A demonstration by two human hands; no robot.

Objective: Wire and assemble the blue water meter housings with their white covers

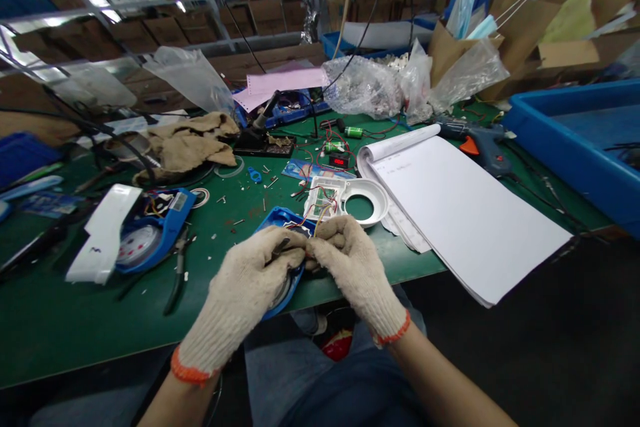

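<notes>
Both hands wear off-white knit gloves with orange cuffs and meet fingertip to fingertip over a blue plastic housing (280, 217) at the table's front edge. My left hand (257, 273) is closed in a pinch, with a small dark piece showing between its fingers; its kind is unclear. Curled beside it, my right hand (353, 260) pinches at thin wires (320, 219). These run from a white plastic housing (367, 200) with a round opening and a green circuit board (326, 199). Gloves cover much of the blue housing and the wire ends.
Left lies another blue housing (173, 227) with a white strip, beside pliers (176, 273). A soldering iron (263, 117) stands behind. A small red-lit meter (339, 160) sits past the white housing. Right are a paper pad (460, 207), a glue gun (483, 147) and a blue bin (565, 153).
</notes>
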